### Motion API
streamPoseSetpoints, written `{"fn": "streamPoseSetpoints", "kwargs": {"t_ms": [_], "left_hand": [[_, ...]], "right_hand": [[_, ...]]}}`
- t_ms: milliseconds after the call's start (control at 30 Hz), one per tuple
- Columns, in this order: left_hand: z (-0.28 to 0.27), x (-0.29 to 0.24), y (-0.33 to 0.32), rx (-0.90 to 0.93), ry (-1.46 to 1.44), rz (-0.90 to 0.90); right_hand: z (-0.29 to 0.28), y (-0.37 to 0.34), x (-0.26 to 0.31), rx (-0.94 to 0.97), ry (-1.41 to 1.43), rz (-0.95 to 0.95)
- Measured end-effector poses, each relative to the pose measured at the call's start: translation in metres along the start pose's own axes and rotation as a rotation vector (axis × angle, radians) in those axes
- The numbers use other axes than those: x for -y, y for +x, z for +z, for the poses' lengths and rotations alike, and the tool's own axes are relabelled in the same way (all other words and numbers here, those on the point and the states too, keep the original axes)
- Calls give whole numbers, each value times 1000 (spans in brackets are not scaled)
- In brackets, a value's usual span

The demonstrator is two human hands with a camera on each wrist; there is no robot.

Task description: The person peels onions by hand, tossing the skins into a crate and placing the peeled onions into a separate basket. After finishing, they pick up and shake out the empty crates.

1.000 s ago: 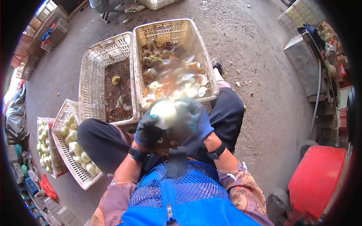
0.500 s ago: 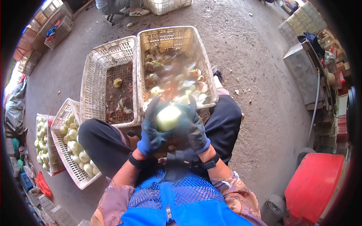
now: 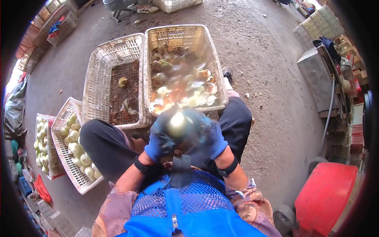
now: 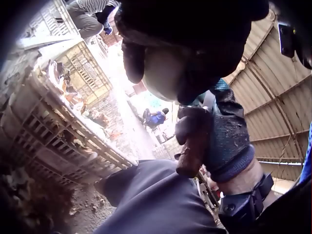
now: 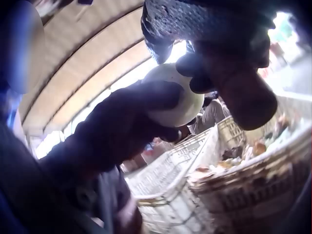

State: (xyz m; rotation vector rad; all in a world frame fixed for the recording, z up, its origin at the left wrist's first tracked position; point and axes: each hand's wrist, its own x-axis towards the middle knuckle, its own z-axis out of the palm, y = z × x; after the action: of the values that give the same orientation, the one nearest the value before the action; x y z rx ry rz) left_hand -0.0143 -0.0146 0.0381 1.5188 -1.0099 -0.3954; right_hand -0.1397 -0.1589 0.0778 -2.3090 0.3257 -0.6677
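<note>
A peeled, pale onion sits between the two gloved hands in front of the lap. My left hand, in a dark and blue glove, grips it, with fingers wrapped round its sides in the right wrist view. My right hand, gloved alike, is close against the onion. It holds a knife by a thick brown wooden handle; the blade is mostly hidden behind fingers. Beyond the hands stands a white crate with onion skins in it.
Left of it is another crate with one onion and scraps. Peeled onions lie in a smaller crate by the left knee, next to a similar one. A red wheelbarrow stands at right; another person sits at the far end.
Half a second ago the fingers were more spread around the onion, showing more of it. Now the hands have closed in over it, slightly higher in view.
</note>
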Motion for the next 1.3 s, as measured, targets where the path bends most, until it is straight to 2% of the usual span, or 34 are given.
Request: {"fn": "streamPoseSetpoints", "kwargs": {"t_ms": [67,167,200,300,367,433,500,533,567,633,667,700,767,800,933,1033,1100,1133,1167,1233,1267,1300], "left_hand": [[0,-1,-1,9,3,-1],[-3,-13,3,-43,123,67],[-4,-16,4,-55,173,67],[-4,-16,6,-53,232,57],[-4,-18,5,-39,244,38],[-4,-20,7,-37,310,96],[-2,-16,3,-38,231,75],[-2,-14,2,-45,155,53],[-1,-14,3,-46,154,57],[0,-13,0,-44,78,-27],[0,-14,0,-41,76,-32],[1,-16,3,-42,106,-24],[1,-15,5,-43,137,-14],[1,-12,4,-58,136,-6],[-1,-11,4,-63,171,29],[-2,-14,5,-23,193,99],[-2,-22,8,-20,172,107],[-2,-24,8,-27,157,110],[0,-21,4,-29,157,100],[5,-11,0,-70,61,-59],[5,-12,2,-70,60,-58],[4,-14,4,-78,35,-48]], "right_hand": [[-5,2,-11,165,-371,94],[-14,-8,-19,72,-318,14],[-18,-8,-10,94,-371,-70],[-14,-12,3,186,-521,-99],[-12,-13,3,163,-547,-89],[-12,-12,2,228,-657,-99],[-1,-10,-9,344,-902,232],[3,-10,-28,371,-897,381],[1,-17,-38,369,-900,380],[-10,-14,-33,-9,-369,256],[-15,-16,-25,73,-291,201],[-18,-15,-14,72,-292,203],[-14,-15,3,124,-304,-9],[-10,-17,5,203,-446,-29],[-6,-16,2,267,-554,-1],[-3,-18,-10,372,-681,100],[-2,-17,-33,277,-662,408],[-9,-14,-33,177,-440,444],[-13,-17,-27,187,-437,445],[-25,-14,-5,150,-100,225],[-17,-16,-1,49,-197,61],[-14,-16,4,49,-197,59]]}}
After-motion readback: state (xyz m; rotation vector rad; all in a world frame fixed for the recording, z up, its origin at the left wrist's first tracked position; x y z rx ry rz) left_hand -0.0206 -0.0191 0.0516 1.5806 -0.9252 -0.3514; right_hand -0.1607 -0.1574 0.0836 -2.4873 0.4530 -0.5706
